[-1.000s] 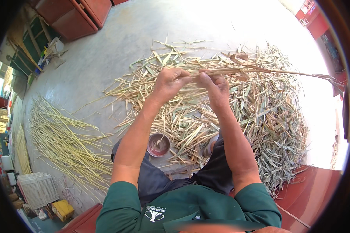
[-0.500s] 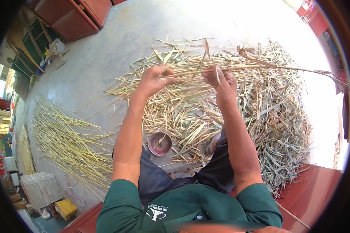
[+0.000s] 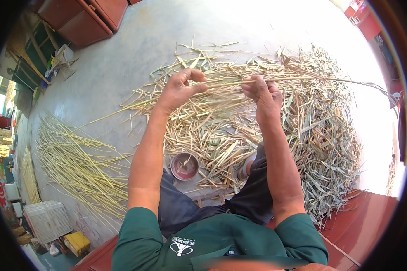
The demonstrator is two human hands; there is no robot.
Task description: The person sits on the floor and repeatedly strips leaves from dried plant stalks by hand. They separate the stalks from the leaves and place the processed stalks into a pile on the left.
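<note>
A long, thin dried stalk [image 3: 228, 83] runs slantwise across the view, from the floor at the left past both hands to a withered, leafy end at the far right. My left hand [image 3: 178, 90] curls loosely about it, thumb and forefinger close to the stalk with a small gap behind them. Farther right, my right hand [image 3: 264, 95] pinches the same stalk, its fingers bent together. Beneath both hands lies a broad litter of stripped dry leaves and stalk pieces [image 3: 217, 122].
A heap of dry leaves [image 3: 321, 158] rises on the right. Yellowish bare stalks [image 3: 79, 158] lie fanned out at the left. Between my knees stands a small reddish bowl [image 3: 185, 166]. A white wire crate [image 3: 48, 221] and red cabinets [image 3: 83, 22] border the floor.
The stalk has shifted so that its thin end stretches farther left across the floor. An upright loose leaf at my right hand is gone from there. My left hand has risen slightly.
</note>
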